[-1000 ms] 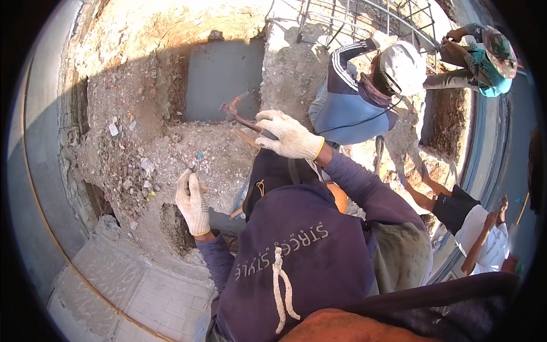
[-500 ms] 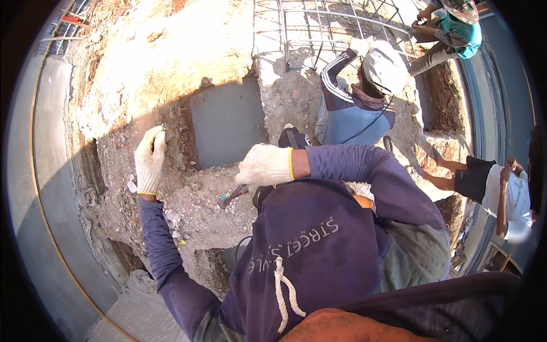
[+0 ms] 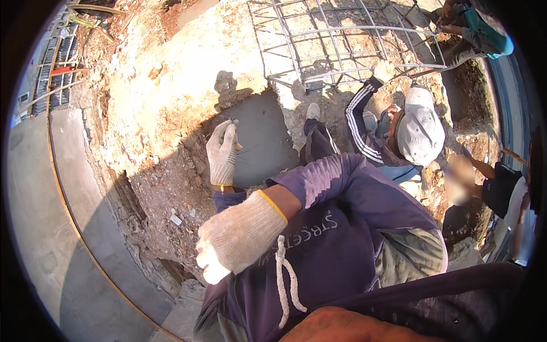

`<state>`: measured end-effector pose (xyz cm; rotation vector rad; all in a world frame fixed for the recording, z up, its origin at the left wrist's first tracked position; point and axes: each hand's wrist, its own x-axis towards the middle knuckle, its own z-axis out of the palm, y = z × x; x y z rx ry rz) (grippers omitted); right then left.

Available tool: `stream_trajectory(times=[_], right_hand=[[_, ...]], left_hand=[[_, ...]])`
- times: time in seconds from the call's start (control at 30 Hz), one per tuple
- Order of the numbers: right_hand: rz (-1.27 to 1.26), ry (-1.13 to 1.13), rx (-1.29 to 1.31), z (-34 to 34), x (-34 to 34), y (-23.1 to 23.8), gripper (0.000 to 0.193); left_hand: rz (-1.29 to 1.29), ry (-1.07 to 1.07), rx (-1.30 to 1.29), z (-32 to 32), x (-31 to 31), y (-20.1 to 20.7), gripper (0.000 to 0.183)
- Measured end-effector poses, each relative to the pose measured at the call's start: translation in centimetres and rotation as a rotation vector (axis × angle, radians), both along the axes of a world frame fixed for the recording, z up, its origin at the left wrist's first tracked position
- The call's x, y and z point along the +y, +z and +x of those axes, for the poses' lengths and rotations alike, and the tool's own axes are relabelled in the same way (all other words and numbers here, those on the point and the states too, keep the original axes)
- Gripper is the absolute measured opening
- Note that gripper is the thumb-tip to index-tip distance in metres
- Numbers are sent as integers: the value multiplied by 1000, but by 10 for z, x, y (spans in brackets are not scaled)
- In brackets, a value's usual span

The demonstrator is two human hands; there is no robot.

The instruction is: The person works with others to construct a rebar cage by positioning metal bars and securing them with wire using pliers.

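My left hand (image 3: 222, 153), in a cream knitted glove with a yellow cuff, is raised in front of a square grey pit (image 3: 265, 128). Its fingers are pinched together, and a few thin dark wires (image 3: 244, 151) stick out beside them. Nearer to me, my right hand (image 3: 240, 235), gloved alike, crosses before my chest and overlaps my left sleeve. Its fingers are curled under, so whatever they hold is hidden. A white drawstring (image 3: 283, 282) hangs on my dark purple top close to the right hand.
A steel rebar cage (image 3: 347, 43) lies at the far side. A co-worker in a grey cap (image 3: 420, 134) crouches ahead right, one gloved hand (image 3: 384, 70) at the cage. Other people are at the right edge. Rough, rubble-strewn ground (image 3: 154, 199) borders a smooth slab (image 3: 97, 228) at left.
My left hand has moved right, over the grey pit's near part. My right hand has come nearer and down to the left. The co-worker in the cap has bent forward; my view has shifted.
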<state>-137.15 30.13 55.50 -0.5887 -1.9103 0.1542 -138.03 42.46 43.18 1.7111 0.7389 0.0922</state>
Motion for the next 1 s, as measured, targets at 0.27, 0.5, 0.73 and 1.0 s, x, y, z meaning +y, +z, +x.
stream_trajectory(times=[0.27,0.5,0.73,1.0], right_hand=[[-758,-1049,787,255,-44,-136,26],[-524,-1324,802,321,4,-176,16],[-510,-1715,805,435,85,-234,17],[-620,-1737,1593,619,258,-256,25]], left_hand=[[-35,-175,114,162,27,34,32],[186,-605,68,292,50,9,33],[365,-1014,-157,453,131,-51,28],[378,-1164,-183,653,299,-108,30]])
